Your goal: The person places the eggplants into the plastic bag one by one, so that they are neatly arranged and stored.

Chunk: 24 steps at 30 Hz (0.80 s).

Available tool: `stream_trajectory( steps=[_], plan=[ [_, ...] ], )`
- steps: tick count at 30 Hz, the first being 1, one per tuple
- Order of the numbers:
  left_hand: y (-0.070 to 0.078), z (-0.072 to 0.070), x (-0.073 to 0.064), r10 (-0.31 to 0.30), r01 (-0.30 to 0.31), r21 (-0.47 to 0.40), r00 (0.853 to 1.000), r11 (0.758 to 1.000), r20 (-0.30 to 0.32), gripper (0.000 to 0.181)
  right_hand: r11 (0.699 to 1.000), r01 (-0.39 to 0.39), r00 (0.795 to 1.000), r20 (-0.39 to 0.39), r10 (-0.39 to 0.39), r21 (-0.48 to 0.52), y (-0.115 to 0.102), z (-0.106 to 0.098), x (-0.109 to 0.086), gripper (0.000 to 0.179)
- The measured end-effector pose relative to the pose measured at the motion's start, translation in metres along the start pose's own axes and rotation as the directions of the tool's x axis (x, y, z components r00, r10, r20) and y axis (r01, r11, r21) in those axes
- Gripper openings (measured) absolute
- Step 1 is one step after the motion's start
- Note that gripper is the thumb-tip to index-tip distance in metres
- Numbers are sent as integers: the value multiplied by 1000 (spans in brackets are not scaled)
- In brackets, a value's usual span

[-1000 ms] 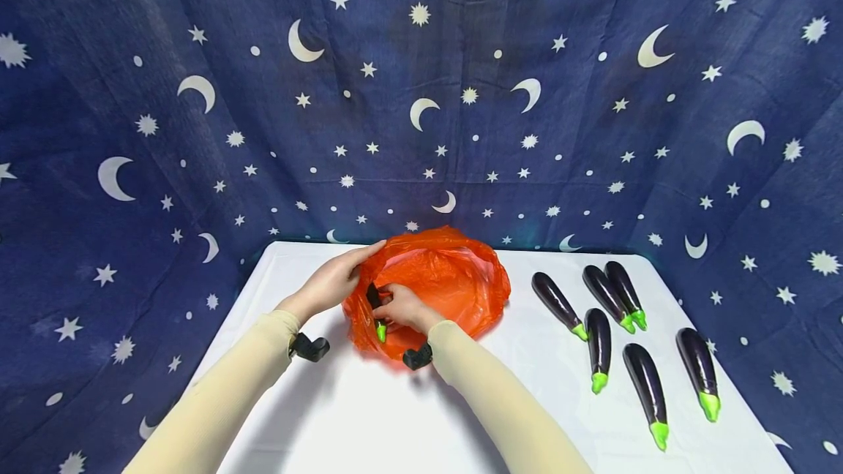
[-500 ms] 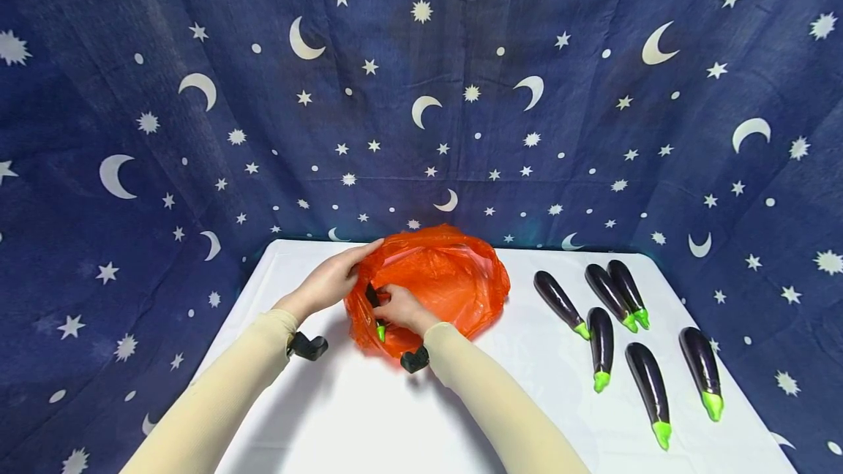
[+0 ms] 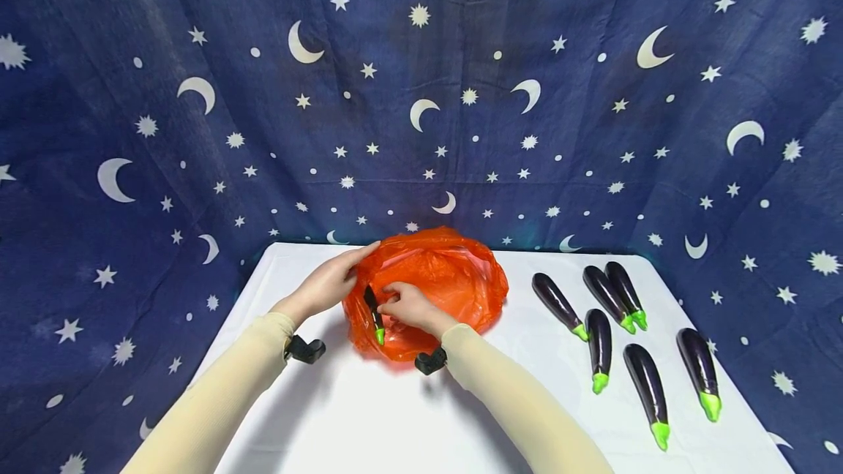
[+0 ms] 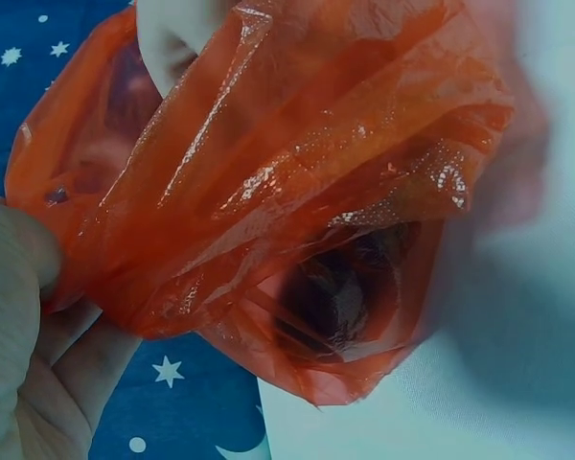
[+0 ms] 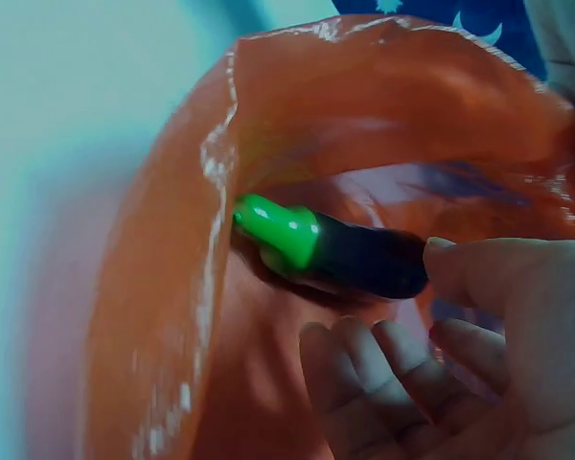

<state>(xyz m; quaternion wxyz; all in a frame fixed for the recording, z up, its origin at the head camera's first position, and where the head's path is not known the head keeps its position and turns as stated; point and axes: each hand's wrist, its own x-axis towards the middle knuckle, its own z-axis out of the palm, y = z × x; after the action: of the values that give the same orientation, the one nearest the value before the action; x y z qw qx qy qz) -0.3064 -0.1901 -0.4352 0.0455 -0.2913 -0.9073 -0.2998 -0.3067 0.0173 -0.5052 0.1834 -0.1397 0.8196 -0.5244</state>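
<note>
My left hand point(image 3: 329, 282) pinches the left rim of an orange-red plastic bag point(image 3: 448, 287) between thumb and fingers, as the left wrist view shows. The bag's mouth gapes upward. Inside, against its left wall, lies a dark purple eggplant point(image 3: 374, 309), its green stem end point(image 5: 283, 230) towards me. My right hand point(image 3: 410, 306) is in the bag's mouth just right of that eggplant, fingers spread from the thumb with nothing between them. The right thumb point(image 5: 470, 268) overlaps the eggplant's far end in the right wrist view. A dark shape point(image 4: 335, 292) shows through the bag in the left wrist view.
Several more eggplants lie on the right side of the white table point(image 3: 342, 415), among them a separate one point(image 3: 698, 371) near the right edge and a pair point(image 3: 612, 291) at the back. A dark blue cloth point(image 3: 369, 108) with moons and stars hangs behind and at both sides.
My right hand has let go of the eggplant and shifted slightly right, its fingers now apart. The eggplant stays against the bag's left wall. My left hand keeps its hold on the rim.
</note>
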Motion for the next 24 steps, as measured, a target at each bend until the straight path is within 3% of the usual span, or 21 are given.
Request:
stream_trajectory(
  steps=[4,10,16,24],
  plan=[
    [-1,-1,-2,-6,6,-11,1000,1000,1,71,996,63,998,25,-62,-61,-3,-15,-16,52],
    [-5,-3,-3,-44,44,-18,999,999,7,73,957,167,986,33,-164,-237,-4,-45,-49,41],
    [-6,-3,-3,-62,63,-30,998,998,25,75,941,178,982,-9,-188,-289,-6,-88,-91,36],
    [-4,-5,-4,-51,51,-19,998,999,21,74,934,149,968,-148,-205,-324,10,-158,-139,34]
  ],
)
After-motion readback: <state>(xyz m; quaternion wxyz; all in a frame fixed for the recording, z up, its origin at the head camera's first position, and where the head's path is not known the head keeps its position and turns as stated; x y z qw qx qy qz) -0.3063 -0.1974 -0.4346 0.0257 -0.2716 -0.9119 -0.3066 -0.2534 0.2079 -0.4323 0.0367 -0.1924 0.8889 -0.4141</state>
